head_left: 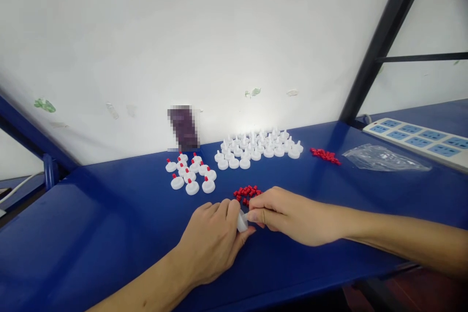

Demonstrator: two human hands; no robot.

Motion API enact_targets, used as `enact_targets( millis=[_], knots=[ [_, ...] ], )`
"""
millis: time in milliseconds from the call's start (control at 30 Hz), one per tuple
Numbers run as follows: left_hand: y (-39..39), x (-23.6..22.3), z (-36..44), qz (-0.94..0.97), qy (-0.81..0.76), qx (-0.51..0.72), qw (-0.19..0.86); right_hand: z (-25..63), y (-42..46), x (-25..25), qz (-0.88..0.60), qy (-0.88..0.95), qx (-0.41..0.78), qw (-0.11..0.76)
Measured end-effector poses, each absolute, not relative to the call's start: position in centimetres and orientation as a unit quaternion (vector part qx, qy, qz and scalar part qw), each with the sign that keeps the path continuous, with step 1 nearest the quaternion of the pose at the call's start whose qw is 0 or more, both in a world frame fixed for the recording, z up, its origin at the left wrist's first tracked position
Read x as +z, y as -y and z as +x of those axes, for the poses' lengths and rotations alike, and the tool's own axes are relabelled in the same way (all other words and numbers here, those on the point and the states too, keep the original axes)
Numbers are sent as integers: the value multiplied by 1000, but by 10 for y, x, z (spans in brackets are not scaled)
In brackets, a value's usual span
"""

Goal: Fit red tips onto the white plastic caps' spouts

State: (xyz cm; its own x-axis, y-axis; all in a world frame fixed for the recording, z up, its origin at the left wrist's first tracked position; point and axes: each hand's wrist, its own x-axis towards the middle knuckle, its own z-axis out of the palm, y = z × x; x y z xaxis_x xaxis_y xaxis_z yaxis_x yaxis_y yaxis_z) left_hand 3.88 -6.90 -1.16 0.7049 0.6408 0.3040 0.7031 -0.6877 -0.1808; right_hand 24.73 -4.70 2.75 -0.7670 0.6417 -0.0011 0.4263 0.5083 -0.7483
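Note:
My left hand (214,241) is closed around a white plastic nozzle cap (242,222), its spout turned to the right. At the spout's end, the thumb and fingers of my right hand (292,214) are pinched together. They cover the tip, so whether a red piece sits there is hidden. Just behind both hands lies a loose pile of small red tip caps (246,192). Back to the left, a group of white nozzle caps with red tips (192,187) stands upright. Further back in the middle, many white nozzle caps with bare spouts (256,148) stand close together.
A second pile of red tip caps (325,156) lies to the right, beside a clear plastic bag (383,158). Behind that is a long white power strip (420,136). A pixelated dark object (184,126) leans on the wall. Everything stands on a blue tabletop (120,204).

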Motion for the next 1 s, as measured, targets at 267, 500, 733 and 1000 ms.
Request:
enact_targets(
  millis=[267, 500, 733, 1000],
  knots=[
    [53, -11, 41, -905, 342, -194, 160, 252, 45, 30, -320, 869, 351, 138],
    [50, -3, 35, -912, 331, -243, 2, 253, 45, 26, -258, 900, 294, 192],
    [58, 18, 34, -801, 281, -178, -498, 255, 45, 14, -140, 943, 120, 275],
    [47, 15, 22, -797, 270, -148, -520, 260, 29, 6, -94, 965, -55, 240]
  ],
)
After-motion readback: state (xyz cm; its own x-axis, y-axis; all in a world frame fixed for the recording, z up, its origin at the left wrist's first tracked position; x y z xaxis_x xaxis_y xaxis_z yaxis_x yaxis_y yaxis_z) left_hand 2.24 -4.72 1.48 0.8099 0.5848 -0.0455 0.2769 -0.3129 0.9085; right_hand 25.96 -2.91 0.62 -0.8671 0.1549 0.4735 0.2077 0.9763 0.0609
